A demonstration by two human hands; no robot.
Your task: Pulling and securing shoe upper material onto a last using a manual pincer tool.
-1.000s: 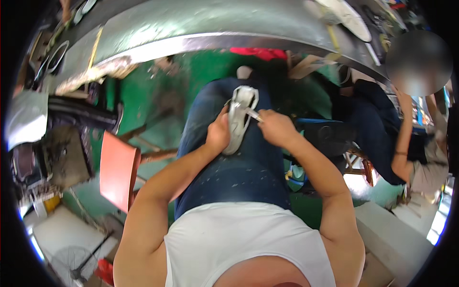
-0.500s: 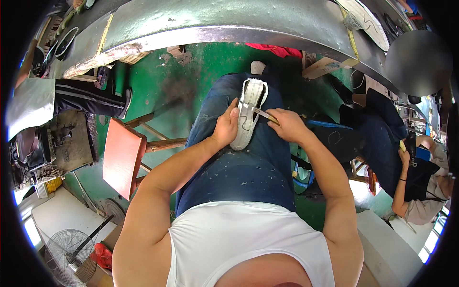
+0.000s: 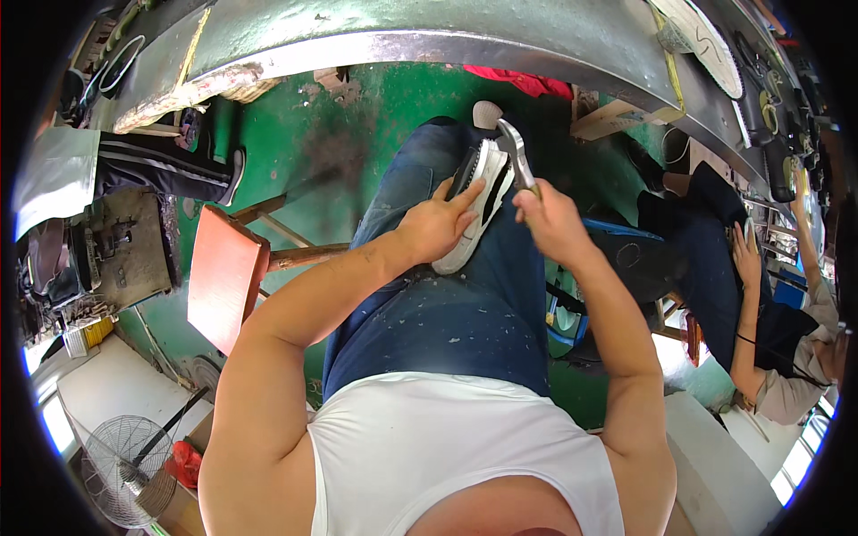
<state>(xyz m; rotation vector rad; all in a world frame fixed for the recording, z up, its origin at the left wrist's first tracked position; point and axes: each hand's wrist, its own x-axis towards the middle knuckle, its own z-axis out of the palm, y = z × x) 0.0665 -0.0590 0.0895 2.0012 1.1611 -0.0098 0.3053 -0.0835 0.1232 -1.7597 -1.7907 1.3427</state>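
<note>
"White, with some black parts, is the shoe (image 3: 472, 237). Where does it lie, please?"

"On the person's lap, over the blue trousers (image 3: 438, 323), a little toward one o'clock from the waist. I take twelve o'clock as straight away from the person."

"And which way does it point?"

"Its long axis goes from seven o'clock to one o'clock. The rounded end points to seven; which end is the toe, I cannot tell."

"How are the hands?"

"The left hand (image 3: 436, 225) comes from the seven o'clock side and holds the shoe, thumb at its left edge, two fingers spread across it. The right hand (image 3: 554, 223) is closed around the handle of a metal tool (image 3: 520, 159). The curved head of this tool is just beside the one o'clock end of the shoe; if they touch, I cannot tell."

"What else is around?"

"A metal worktop (image 3: 402, 43) at twelve, a pinkish-orange chair (image 3: 225, 275) at nine, and a co-worker's hand (image 3: 747, 256) at three."
</note>
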